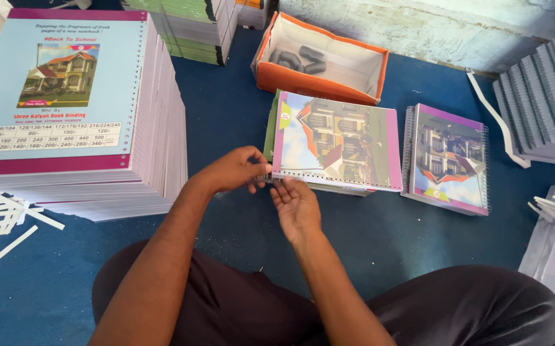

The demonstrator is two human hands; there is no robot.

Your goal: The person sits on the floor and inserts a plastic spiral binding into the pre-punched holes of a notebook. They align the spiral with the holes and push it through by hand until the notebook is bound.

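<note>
Head view: glossy house-pictured notebook point(336, 141), spiral-edged, at both hands point(271, 186).

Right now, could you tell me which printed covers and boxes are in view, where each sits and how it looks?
Tall cover stack: left, pale blue with magenta bands, house picture.
Notebook: centre, by both hands, colourful house cover.
Spiral notebook: right of it, purple-edged.
Open box: top centre, orange outside, white inside.

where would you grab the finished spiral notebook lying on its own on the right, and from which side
Probably the plain right edge of the spiral notebook, coming in from the right. It lies flat on the blue floor, the wire coil runs down its left edge, and the stack of notebooks crowds that side, while the right side sits open for fingers to slip under.
</note>
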